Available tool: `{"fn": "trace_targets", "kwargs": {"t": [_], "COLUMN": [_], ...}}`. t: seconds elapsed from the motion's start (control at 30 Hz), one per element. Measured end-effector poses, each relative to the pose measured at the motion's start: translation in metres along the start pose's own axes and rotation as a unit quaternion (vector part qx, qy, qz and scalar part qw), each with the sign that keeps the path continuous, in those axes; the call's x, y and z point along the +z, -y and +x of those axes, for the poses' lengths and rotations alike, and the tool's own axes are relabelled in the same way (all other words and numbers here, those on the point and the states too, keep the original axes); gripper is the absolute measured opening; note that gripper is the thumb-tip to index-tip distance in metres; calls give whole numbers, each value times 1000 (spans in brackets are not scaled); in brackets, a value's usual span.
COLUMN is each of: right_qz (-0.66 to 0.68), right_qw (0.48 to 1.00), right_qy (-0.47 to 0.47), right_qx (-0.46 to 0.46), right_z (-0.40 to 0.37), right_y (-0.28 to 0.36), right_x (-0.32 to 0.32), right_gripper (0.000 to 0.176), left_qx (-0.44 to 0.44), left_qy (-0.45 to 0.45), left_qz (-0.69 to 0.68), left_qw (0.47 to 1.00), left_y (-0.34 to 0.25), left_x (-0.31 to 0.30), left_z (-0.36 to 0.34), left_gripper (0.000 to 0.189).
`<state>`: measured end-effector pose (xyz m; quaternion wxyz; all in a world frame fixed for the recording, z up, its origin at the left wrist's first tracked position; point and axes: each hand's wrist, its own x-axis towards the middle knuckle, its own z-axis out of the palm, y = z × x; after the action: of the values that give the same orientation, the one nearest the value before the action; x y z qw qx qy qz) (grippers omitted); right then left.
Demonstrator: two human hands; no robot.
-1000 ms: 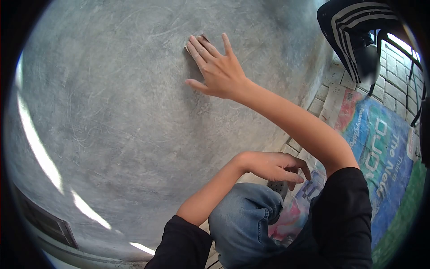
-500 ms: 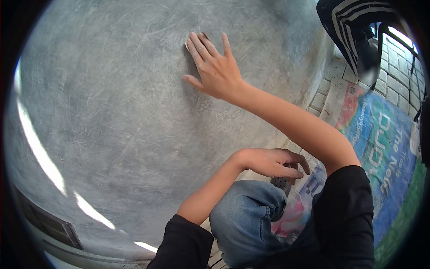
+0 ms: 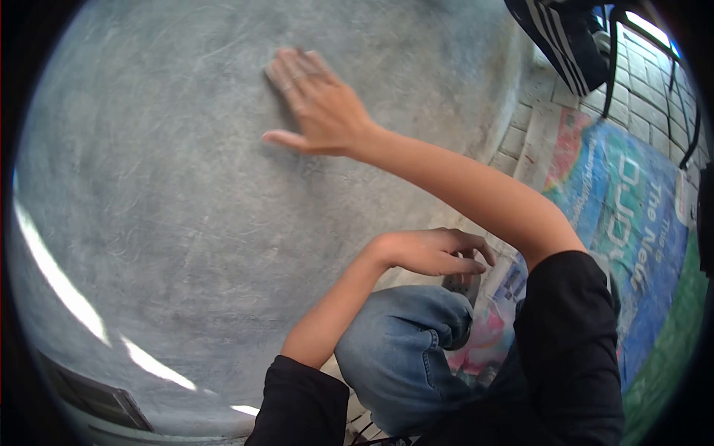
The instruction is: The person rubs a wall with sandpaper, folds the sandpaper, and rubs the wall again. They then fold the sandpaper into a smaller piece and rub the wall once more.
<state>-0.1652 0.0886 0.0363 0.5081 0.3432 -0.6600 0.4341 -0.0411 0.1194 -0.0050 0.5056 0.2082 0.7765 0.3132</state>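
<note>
Right hand (image 3: pixel 320 111) shifted leftward in view, little finger drawn in
Fingers extended, pressing a thin piece (image 3: pixel 269 72), blurred, onto the grey surface (image 3: pixel 186 193), well inside its edge along the paving (image 3: pixel 643 85); left hand (image 3: pixel 431 253) half-curled, empty, near the denim knee (image 3: pixel 394 320)

On the right of the scene, a colourful printed banner (image 3: pixel 645 312) lies on the paving (image 3: pixel 639 100), its lettering turned sideways. From right to left, 2 lines read "This is" and "The New", then comes 1 large word, its stylised letters not clearly readable. Smaller print further left is too blurred to read fully.
</note>
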Motion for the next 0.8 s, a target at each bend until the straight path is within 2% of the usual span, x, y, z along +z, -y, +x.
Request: {"fn": "trace_targets", "kwargs": {"t": [0.17, 0.27, 0.33, 0.37, 0.43, 0.5, 0.57, 0.63, 0.67, 0.73, 0.8], "right_qz": [50, -30, 55, 56, 48, 0, -28, -9, 12, 27, 44], "right_qw": [999, 1000, 997, 997, 978, 961, 947, 930, 916, 895, 876], "right_qy": [-4, -8, -36, -34, -37, -37, -39, -36, -37, -43, -49], "right_qx": [-4, 4, 34, 40, 198, 276, 318, 365, 399, 444, 478], "right_z": [0, -6, -17, -27, -60, -105, -157, -199, -216, -244, -259], "right_y": [38, 32, 18, 12, -2, -23, -32, -26, -18, 0, 18], "right_x": [9, 15, 19, 19, 16, 18, 17, 15, 14, 17, 11], "right_gripper": [82, 76, 67, 67, 62, 56, 49, 45, 41, 39, 36], "left_qx": [-71, -83, -82, -118, -157, -140, -169, -194, -204, -242, -269], "left_qy": [2, 4, 11, 23, 46, 47, 65, 25, 38, -55, -108], "left_qz": [16, -9, -28, 11, 44, 4, 5, -13, -21, -15, 5], "left_qw": [997, 997, 996, 993, 985, 989, 984, 981, 978, 969, 957], "left_y": [-7, -2, 2, 1, 8, 30, 47, 55, 58, 63, 69], "left_x": [4, 5, 5, 5, 5, 5, 5, 3, 1, -4, -7], "left_z": [0, -7, -10, -11, -12, -12, -12, -14, -17, -22, -31], "left_gripper": [31, 31, 32, 34, 35, 38, 37, 35, 35, 33, 32]}}
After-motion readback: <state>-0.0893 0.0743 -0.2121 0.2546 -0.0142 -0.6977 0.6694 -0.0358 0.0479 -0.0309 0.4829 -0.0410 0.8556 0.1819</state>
